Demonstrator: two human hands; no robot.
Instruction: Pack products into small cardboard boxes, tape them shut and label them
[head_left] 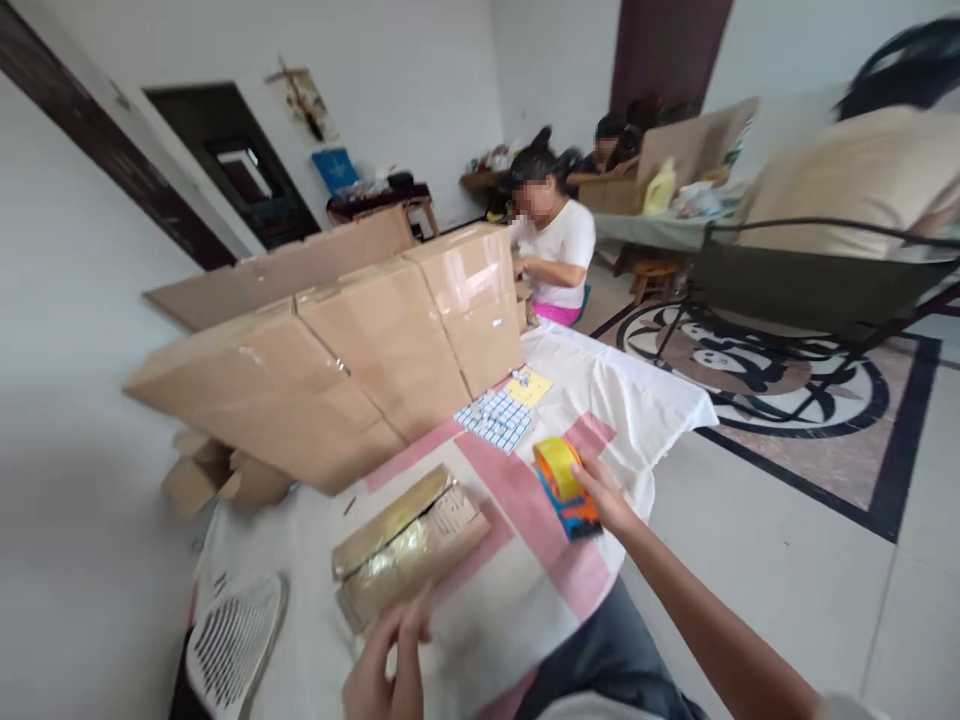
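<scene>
My right hand (pixel 604 495) grips a tape dispenser (pixel 576 515) in orange and blue, with a roll of yellow tape (pixel 559 468) in it. It is over the right side of the cloth-covered table. My left hand (pixel 386 660) is at the near edge, fingertips drawn together and blurred by motion; whatever lies between them cannot be made out. Just beyond it lies a small cardboard box (pixel 409 545), wrapped in shiny tape, with a dark seam along its top and handwriting at one end. Whether the left fingers touch this box is unclear.
Large taped cardboard boxes (pixel 375 350) stand along the table's far side. A blue-and-white checked sheet (pixel 496 418) and a yellow sheet (pixel 529 386) lie near them. At left are a white slatted plastic piece (pixel 238 640) and open cardboard (pixel 225 475). A person (pixel 559 240) sits beyond the boxes.
</scene>
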